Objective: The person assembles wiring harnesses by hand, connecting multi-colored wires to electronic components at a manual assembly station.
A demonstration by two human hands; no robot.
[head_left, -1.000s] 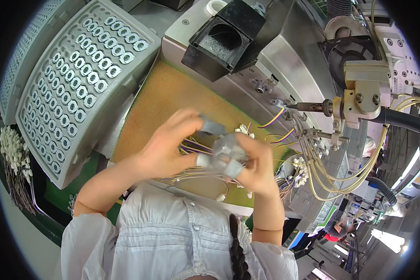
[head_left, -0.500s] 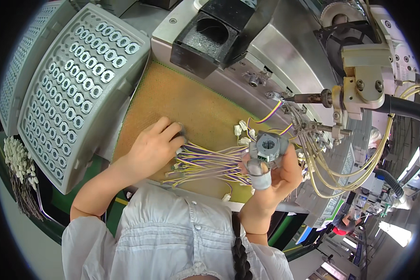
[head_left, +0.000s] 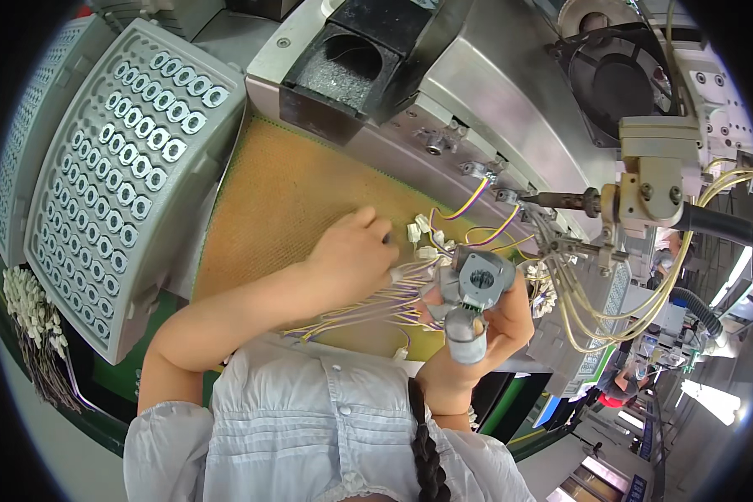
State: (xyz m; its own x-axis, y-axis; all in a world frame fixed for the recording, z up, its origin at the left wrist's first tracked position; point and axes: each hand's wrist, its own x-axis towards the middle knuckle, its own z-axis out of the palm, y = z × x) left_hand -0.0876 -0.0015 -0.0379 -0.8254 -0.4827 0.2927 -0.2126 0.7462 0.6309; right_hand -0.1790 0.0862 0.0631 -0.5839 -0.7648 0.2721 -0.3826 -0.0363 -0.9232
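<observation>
My right hand (head_left: pixel 508 322) grips a grey metal motor housing (head_left: pixel 482 279) with a round opening in its face. Grey coverings wrap its thumb and fingertips. My left hand (head_left: pixel 350 258) is closed, fingers curled down over the bundle of yellow and purple wires (head_left: pixel 356 316); what lies under its fingertips is hidden. White connectors (head_left: pixel 427 238) at the wire ends lie just right of it. By the machine's edge, a soldering iron (head_left: pixel 560 201) points at a small metal part (head_left: pixel 507 196) with wires attached. A second wired part (head_left: pixel 475 169) sits left of it.
Grey trays of ringed metal parts (head_left: pixel 117 176) stand tilted at the left. A bundle of white connectors (head_left: pixel 33 309) hangs near them. A black box (head_left: pixel 343 75) with metal bits sits at the back, and pale tubes (head_left: pixel 594 314) curve on the right.
My left hand has moved right along the wires towards the connectors. A wired part has shifted left from the iron tip, and another is now at the tip. The right hand still holds the housing.
</observation>
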